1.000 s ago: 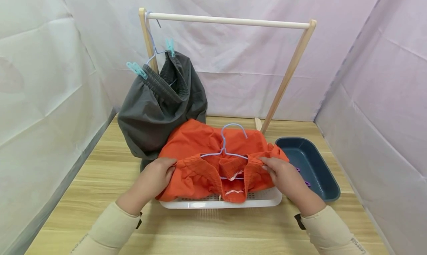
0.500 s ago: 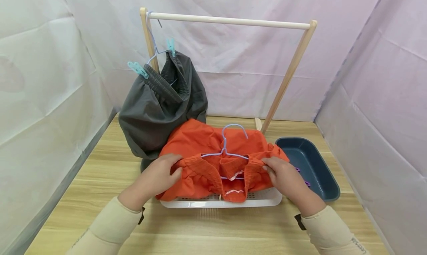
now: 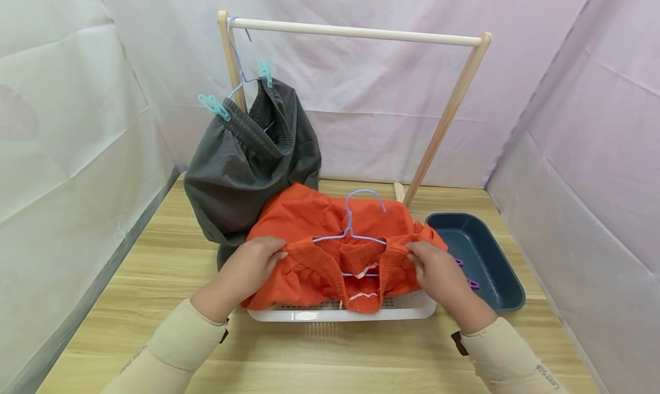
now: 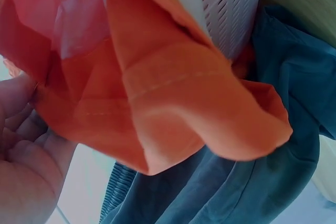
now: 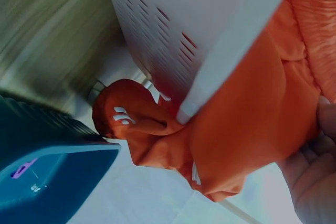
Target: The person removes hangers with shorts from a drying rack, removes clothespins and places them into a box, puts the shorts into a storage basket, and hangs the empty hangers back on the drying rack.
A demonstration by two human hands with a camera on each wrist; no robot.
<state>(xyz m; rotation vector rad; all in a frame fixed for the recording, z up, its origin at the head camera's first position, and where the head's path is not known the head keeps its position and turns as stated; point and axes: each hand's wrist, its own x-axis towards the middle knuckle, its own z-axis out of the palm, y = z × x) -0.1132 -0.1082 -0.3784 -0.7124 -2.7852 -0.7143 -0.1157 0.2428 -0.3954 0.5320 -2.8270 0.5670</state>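
Orange shorts [image 3: 304, 279] with a gathered elastic waistband and a white drawstring lie over a white perforated basket [image 3: 340, 315]. A lilac wire hanger [image 3: 349, 229] sits inside the waistband, its hook standing up above it. My left hand [image 3: 252, 268] pinches the waistband left of the hanger between thumb and fingers. At the other end, my right hand [image 3: 443, 272] pinches the waistband too. In the left wrist view, an orange leg with a stitched hem [image 4: 178, 82] hangs beside my hand. The right wrist view shows a small white logo [image 5: 124, 116] on the fabric.
Behind stands a wooden rack with a white rail [image 3: 356, 32]. Grey shorts [image 3: 222, 170] hang at its left end on another lilac hanger, held by turquoise clothespins [image 3: 214, 106]. At right, a dark blue tray [image 3: 495, 256] holds purple clothespins [image 3: 472, 283]. Fabric walls enclose the table.
My left hand has loosened its fingers, shifted right along the waistband toward the hanger, and pinched the cloth again. The right hand keeps its pinch, nearly still.
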